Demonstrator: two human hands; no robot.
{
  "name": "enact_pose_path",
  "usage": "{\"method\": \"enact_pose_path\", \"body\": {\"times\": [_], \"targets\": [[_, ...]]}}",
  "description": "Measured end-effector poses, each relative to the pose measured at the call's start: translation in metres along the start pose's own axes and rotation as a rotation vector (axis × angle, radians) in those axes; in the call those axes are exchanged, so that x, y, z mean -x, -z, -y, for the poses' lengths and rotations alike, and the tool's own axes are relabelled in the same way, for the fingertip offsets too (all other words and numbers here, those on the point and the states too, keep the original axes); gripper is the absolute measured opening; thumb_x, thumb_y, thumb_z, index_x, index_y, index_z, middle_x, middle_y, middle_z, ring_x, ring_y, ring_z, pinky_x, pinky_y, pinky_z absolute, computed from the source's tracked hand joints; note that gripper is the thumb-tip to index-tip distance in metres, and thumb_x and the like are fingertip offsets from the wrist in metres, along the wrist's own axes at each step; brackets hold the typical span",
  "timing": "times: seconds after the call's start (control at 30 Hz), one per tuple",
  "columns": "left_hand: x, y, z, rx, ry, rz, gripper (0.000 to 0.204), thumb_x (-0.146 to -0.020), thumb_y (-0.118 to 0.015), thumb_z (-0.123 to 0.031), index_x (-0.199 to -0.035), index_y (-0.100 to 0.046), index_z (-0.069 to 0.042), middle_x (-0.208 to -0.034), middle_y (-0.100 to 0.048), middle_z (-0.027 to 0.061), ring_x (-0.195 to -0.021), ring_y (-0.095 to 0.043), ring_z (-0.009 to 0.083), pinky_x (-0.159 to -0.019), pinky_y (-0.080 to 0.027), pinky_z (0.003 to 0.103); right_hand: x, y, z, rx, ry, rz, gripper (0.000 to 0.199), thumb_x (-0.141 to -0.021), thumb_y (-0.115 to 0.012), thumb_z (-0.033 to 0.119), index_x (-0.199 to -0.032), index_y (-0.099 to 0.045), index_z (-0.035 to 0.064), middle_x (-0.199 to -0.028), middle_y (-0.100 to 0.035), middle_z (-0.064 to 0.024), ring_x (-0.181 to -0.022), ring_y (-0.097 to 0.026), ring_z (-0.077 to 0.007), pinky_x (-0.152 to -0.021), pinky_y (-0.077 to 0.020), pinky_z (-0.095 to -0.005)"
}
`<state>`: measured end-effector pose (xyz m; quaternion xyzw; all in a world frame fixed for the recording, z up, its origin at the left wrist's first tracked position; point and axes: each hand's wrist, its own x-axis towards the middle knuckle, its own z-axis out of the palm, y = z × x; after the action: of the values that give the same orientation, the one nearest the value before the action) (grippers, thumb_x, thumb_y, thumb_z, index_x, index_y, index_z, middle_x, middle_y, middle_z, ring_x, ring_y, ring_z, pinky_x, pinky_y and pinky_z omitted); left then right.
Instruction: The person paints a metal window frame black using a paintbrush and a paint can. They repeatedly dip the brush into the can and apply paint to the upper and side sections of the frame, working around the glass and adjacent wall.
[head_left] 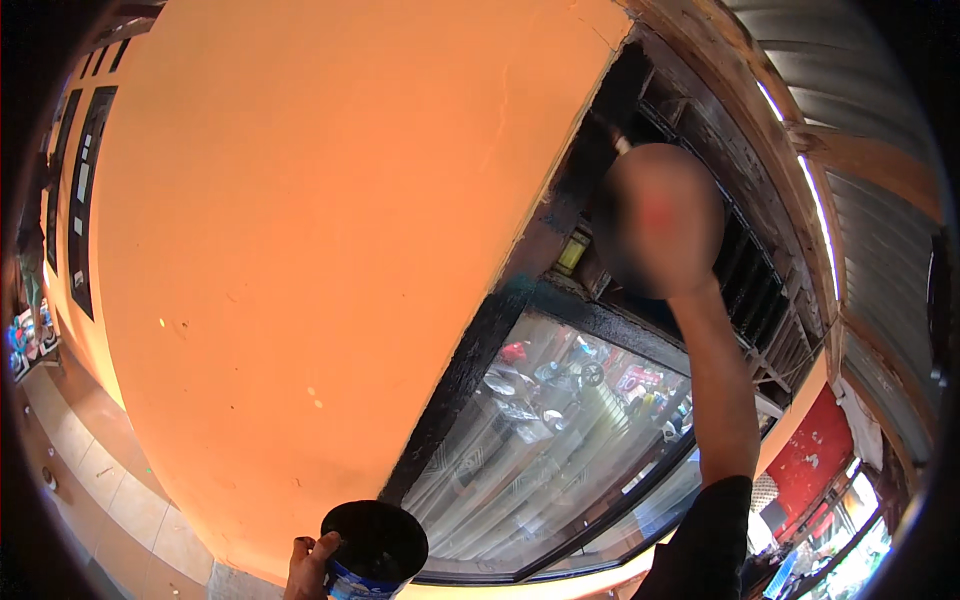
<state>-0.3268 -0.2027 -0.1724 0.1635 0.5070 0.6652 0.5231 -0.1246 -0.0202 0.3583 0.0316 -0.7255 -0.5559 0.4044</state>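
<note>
My left hand [306,566] grips a small paint can [373,546] at the bottom edge; its contents are black and its side is blue. My right hand [660,220] is raised high on an outstretched arm, against the upper part of a black window frame [480,350]. The hand is blurred. A thin pale brush handle [622,144] sticks out above it. Just left of that hand a small yellowish block [572,252] sits in the frame.
A large orange wall [320,250] fills the left and middle. Below the frame a glass pane [560,440] reflects a cluttered scene. Dark slats [760,280] run right of my hand, under a corrugated roof [870,120]. Tiled floor [90,470] lies lower left.
</note>
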Motion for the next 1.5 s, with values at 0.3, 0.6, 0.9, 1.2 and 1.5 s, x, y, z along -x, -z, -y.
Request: {"method": "enact_pose_path", "body": {"times": [0.3, 0.6, 0.9, 1.2, 1.5], "targets": [[0.023, -0.004, -0.030, -0.106, 0.108, 0.005, 0.070, -0.084, -0.073, -0.054, -0.125, -0.047, -0.002, -0.120, -0.055, 0.0192, -0.115, -0.051, 0.0344, -0.087, -0.044, 0.052, 0.051, 0.028, 0.055, -0.586, -0.338, 0.314, 0.017, -0.088, -0.073, 0.001, -0.102, -0.068, 0.0080, -0.098, -0.072, -0.0075, -0.092, -0.070, -0.0217, -0.082, -0.0532, -0.0381], [0.029, -0.027, -0.033, -0.003, -0.036, 0.036, 0.061, -0.089, -0.073, -0.046, -0.129, -0.053, -0.003, -0.122, -0.059, 0.0108, -0.114, -0.054, 0.0229, -0.097, -0.045, 0.041, 0.018, 0.046, 0.024, -0.588, -0.730, 0.033, 0.009, -0.101, -0.066, 0.011, -0.107, -0.068, 0.0044, -0.083, -0.063, -0.0009, -0.071, -0.052, -0.0048, -0.065, -0.0431, -0.0222], [0.038, -0.043, -0.033, -0.086, -0.225, -0.067, 0.046, -0.085, -0.076, -0.039, -0.103, -0.048, -0.007, -0.098, -0.044, 0.0018, -0.089, -0.041, 0.0104, -0.078, -0.036, 0.029, 0.126, 0.056, 0.264, -1.521, -0.880, 0.962, 0.006, -0.095, -0.066, 0.002, -0.099, -0.071, 0.0020, -0.091, -0.070, -0.0090, -0.080, -0.066, -0.0168, -0.075, -0.0512, -0.0312], [0.045, -0.041, -0.027, -0.272, -0.241, 0.022, 0.082, -0.077, -0.089, -0.045, -0.124, -0.045, 0.007, -0.112, -0.055, 0.0117, -0.106, -0.054, 0.0186, -0.093, -0.046, 0.032, 0.156, 0.010, 0.330, -1.235, -0.037, 1.351, 0.026, -0.077, -0.067, -0.003, -0.099, -0.076, 0.0077, -0.092, -0.074, -0.0151, -0.091, -0.072, -0.0338, -0.081, -0.0567, -0.0441], [0.045, -0.042, -0.010, -0.306, -0.252, 0.059, 0.065, -0.076, -0.083, -0.043, -0.115, -0.048, -0.004, -0.105, -0.047, 0.0039, -0.099, -0.046, 0.0148, -0.088, -0.039, 0.031, 0.176, 0.015, 0.334, -1.473, -0.051, 1.427, 0.018, -0.087, -0.062, 0.004, -0.098, -0.076, 0.0051, -0.095, -0.074, -0.0191, -0.094, -0.073, -0.0364, -0.083, -0.0580, -0.0460]]}}
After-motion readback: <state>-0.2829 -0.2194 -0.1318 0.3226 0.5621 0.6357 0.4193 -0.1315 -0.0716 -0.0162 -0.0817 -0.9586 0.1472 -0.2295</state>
